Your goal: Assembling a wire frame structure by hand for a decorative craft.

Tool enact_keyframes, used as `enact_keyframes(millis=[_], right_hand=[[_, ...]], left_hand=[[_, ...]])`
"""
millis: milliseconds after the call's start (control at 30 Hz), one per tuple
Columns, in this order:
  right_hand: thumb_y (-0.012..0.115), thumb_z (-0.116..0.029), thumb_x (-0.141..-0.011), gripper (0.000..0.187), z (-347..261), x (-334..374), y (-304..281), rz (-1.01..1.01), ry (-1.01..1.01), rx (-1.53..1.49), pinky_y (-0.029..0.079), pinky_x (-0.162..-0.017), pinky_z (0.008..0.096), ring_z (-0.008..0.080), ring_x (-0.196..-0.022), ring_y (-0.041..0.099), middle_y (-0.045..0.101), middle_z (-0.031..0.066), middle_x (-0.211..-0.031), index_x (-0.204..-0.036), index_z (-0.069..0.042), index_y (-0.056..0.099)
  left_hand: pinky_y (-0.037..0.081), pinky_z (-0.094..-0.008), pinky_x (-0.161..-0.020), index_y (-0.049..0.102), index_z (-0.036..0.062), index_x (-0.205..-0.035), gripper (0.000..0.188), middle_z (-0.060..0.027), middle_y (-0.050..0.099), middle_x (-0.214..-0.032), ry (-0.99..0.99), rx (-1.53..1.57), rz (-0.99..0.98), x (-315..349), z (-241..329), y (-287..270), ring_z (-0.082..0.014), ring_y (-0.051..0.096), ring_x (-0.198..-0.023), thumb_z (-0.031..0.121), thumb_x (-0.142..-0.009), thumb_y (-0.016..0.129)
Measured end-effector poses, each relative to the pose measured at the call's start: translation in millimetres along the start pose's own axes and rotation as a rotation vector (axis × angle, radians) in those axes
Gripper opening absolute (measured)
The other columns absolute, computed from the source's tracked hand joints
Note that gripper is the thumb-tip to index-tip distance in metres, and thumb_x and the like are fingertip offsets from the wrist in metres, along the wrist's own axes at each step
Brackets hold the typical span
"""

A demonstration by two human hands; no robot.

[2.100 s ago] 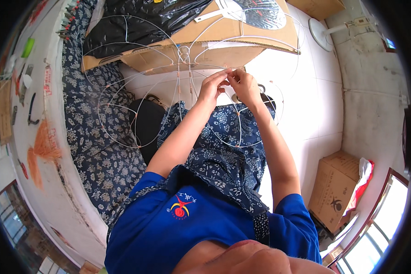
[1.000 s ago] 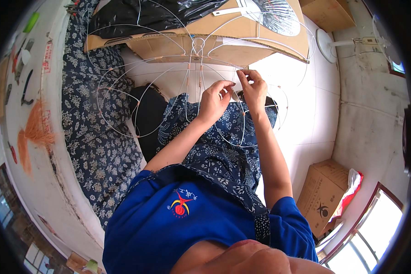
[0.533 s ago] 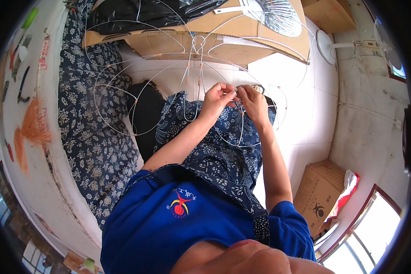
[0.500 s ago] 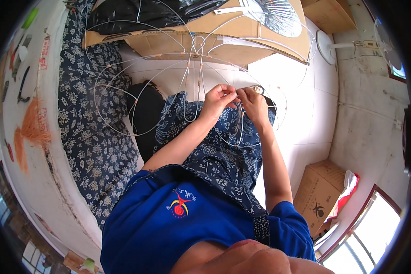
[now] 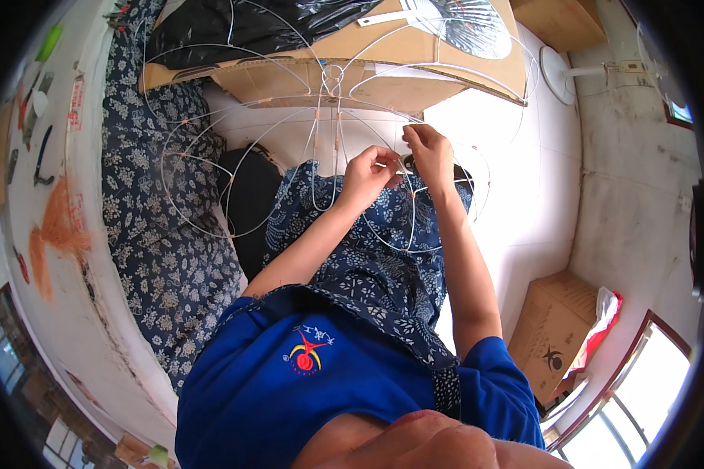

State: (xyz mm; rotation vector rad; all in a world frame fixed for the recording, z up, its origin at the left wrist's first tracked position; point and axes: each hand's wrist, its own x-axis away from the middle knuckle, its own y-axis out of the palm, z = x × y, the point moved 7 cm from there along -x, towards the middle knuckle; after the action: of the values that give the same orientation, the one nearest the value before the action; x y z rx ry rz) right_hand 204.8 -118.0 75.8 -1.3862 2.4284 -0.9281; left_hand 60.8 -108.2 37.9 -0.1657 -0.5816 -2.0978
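Observation:
A large butterfly-shaped frame (image 5: 231,235) of thin pale rods, bound with orange wraps at its joints, spreads in front of me and partly over my lap. My left hand (image 5: 369,180) has its fingers curled and pinched round a rod of the right-hand lower wing. Higher up and slightly right, my right hand (image 5: 432,155) is raised off that rod with thumb and fingertips pressed together. Anything fine between those fingertips is too small to make out. Beneath the wing lies my dark blue patterned apron (image 5: 368,270).
A cardboard sheet (image 5: 489,70) with black plastic (image 5: 211,35) and a hand fan (image 5: 477,30) on it stands ahead. On the left are a floral cloth (image 5: 164,234), pliers (image 5: 42,156) and orange fibres (image 5: 59,223). A carton (image 5: 551,332) sits at right.
My right hand has moved up and away from the left hand; before, their fingertips met at the rod. The left hand has barely moved. The frame's top has shifted slightly left.

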Motion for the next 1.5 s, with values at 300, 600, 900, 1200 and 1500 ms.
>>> enact_keyframes(millis=[300,600,900,1200,1500], right_hand=[[0.062,-0.028,-0.087,0.032,35,-9,32,-0.136,0.313,-0.436,0.050,-0.060,0.0254,0.0141,-0.075,0.067,0.070,0.0088,-0.084,-0.098,0.002,0.067],[0.062,-0.018,-0.090,0.022,43,-5,51,-0.289,0.463,-0.825,0.050,-0.070,0.0208,0.0092,-0.075,0.062,0.067,0.0056,-0.087,-0.104,-0.001,0.065],[0.066,-0.014,-0.086,0.020,46,2,50,-0.194,0.384,-0.916,0.047,-0.067,0.0215,0.0093,-0.070,0.058,0.066,0.0046,-0.080,-0.095,0.003,0.068],[0.068,-0.014,-0.085,0.019,51,6,53,-0.159,0.370,-0.906,0.045,-0.065,0.0215,0.0093,-0.068,0.056,0.065,0.0041,-0.078,-0.093,0.003,0.067],[0.067,-0.015,-0.086,0.019,47,10,49,-0.180,0.392,-0.957,0.044,-0.064,0.0208,0.0085,-0.067,0.054,0.064,0.0031,-0.077,-0.093,0.002,0.067]], left_hand=[[0.051,-0.0225,-0.059,0.057,-0.0025,-0.100,0.015,-0.0059,0.064,-0.081,0.053,-0.461,-0.096,-4,21,-5,-0.0105,0.063,-0.066,-0.004,-0.085,0.054],[0.051,-0.0252,-0.059,0.058,-0.0024,-0.097,0.012,-0.0055,0.064,-0.077,-0.023,-0.535,-0.223,-11,23,-3,-0.0110,0.063,-0.066,-0.003,-0.085,0.056],[0.049,-0.0407,-0.070,0.061,0.0078,-0.089,0.010,-0.0083,0.060,-0.086,0.544,-1.082,0.076,-44,93,-4,-0.0295,0.061,-0.083,0.012,-0.081,0.065],[0.040,-0.0401,-0.079,0.058,0.0099,-0.079,0.006,-0.0054,0.054,-0.083,0.782,-1.329,-0.064,-69,90,24,-0.0259,0.054,-0.086,0.013,-0.079,0.064],[0.039,-0.0378,-0.075,0.056,0.0087,-0.082,0.005,-0.0055,0.054,-0.084,0.911,-1.485,-0.141,-70,83,32,-0.0243,0.054,-0.085,0.010,-0.079,0.061]])
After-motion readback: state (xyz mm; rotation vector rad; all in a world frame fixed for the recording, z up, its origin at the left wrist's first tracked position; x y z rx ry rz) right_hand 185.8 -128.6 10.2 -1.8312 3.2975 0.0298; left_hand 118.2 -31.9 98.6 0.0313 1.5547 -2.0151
